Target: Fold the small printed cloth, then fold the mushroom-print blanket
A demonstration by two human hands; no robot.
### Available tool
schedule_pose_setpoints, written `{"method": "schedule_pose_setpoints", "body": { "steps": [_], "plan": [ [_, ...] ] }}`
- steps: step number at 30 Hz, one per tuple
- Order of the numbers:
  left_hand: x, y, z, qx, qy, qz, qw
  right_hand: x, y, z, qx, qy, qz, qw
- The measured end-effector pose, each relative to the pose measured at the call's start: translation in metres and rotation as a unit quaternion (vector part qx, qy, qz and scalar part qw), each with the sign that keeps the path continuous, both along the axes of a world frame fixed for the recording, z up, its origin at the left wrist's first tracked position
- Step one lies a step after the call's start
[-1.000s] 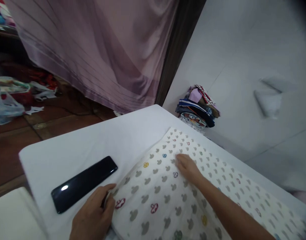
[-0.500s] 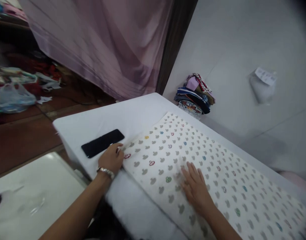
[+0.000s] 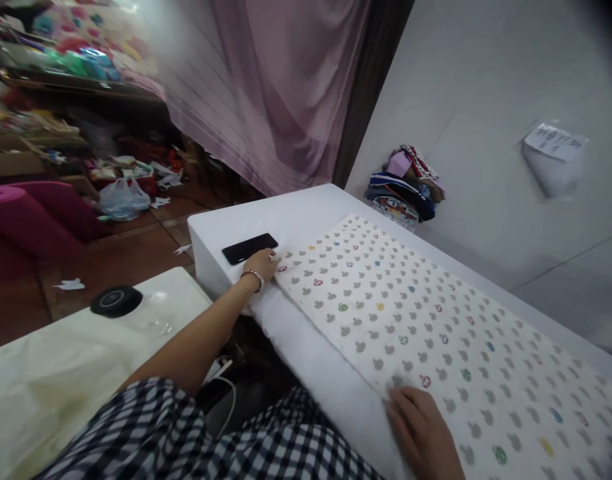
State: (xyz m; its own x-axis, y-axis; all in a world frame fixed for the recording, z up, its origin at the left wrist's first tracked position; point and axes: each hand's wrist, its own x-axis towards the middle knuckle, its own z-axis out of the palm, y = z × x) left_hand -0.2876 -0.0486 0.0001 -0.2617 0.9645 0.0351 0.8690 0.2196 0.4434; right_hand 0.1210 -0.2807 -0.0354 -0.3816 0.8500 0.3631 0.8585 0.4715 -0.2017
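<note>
A long white cloth (image 3: 371,280) printed with grey, red, green, blue and yellow mushroom-like shapes lies flat over the white-covered table (image 3: 291,207). At its near left corner my left hand (image 3: 262,265), a bracelet on the wrist, is closed with the cloth pinched at the fingertips. A black phone (image 3: 249,249) lies just beyond that hand. Farther along the cloth's near edge, my right hand (image 3: 421,427) has its fingers curled and closed on the edge. The right fingertips are partly hidden.
Folded clothes (image 3: 403,187) are stacked at the table's far edge by the wall. On the left, a white side table (image 3: 171,287) carries a clear jar with a black lid (image 3: 117,301). A pink curtain (image 3: 296,100) hangs behind. Bags and paper scraps litter the floor.
My right hand has gone from lying spread on the cloth to holding its near edge. The left hand stays at the corner. The view has swung left and shows more of the room.
</note>
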Motion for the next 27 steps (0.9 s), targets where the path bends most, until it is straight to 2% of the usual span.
{"method": "schedule_pose_setpoints", "body": {
  "steps": [4,8,10,12,14,16,17,21,24,27],
  "plan": [
    [0.005,-0.002,0.005,-0.003,0.055,0.000,0.999,0.001,-0.010,-0.001,0.008,-0.020,-0.023,1.000],
    [0.016,-0.013,0.011,0.069,0.123,-0.030,0.990,0.006,-0.014,0.000,-0.001,-0.032,-0.041,0.999],
    [0.030,-0.023,0.013,0.113,0.136,-0.096,0.980,0.008,-0.016,0.001,-0.013,-0.031,-0.046,0.998],
    [0.048,-0.038,0.013,0.127,0.116,-0.212,0.962,0.010,-0.017,0.005,-0.028,-0.025,-0.045,0.998],
    [0.067,-0.053,0.010,0.121,0.081,-0.339,0.930,0.011,-0.017,0.009,-0.032,-0.011,-0.054,0.998],
    [0.081,-0.067,0.005,0.109,0.051,-0.415,0.902,0.013,-0.017,0.013,-0.034,0.007,-0.076,0.997],
    [0.085,-0.071,0.002,0.101,0.039,-0.426,0.898,0.015,-0.018,0.015,-0.041,0.016,-0.086,0.995],
    [0.084,-0.072,-0.003,0.072,-0.034,-0.389,0.918,0.021,-0.024,0.024,-0.115,0.070,-0.094,0.987],
    [0.083,-0.061,0.006,0.010,-0.061,-0.361,0.930,0.031,-0.025,0.032,-0.158,0.109,-0.090,0.977],
    [0.096,-0.041,0.019,0.009,-0.044,-0.338,0.940,0.046,-0.009,0.038,-0.137,0.123,-0.114,0.976]
  ]
}}
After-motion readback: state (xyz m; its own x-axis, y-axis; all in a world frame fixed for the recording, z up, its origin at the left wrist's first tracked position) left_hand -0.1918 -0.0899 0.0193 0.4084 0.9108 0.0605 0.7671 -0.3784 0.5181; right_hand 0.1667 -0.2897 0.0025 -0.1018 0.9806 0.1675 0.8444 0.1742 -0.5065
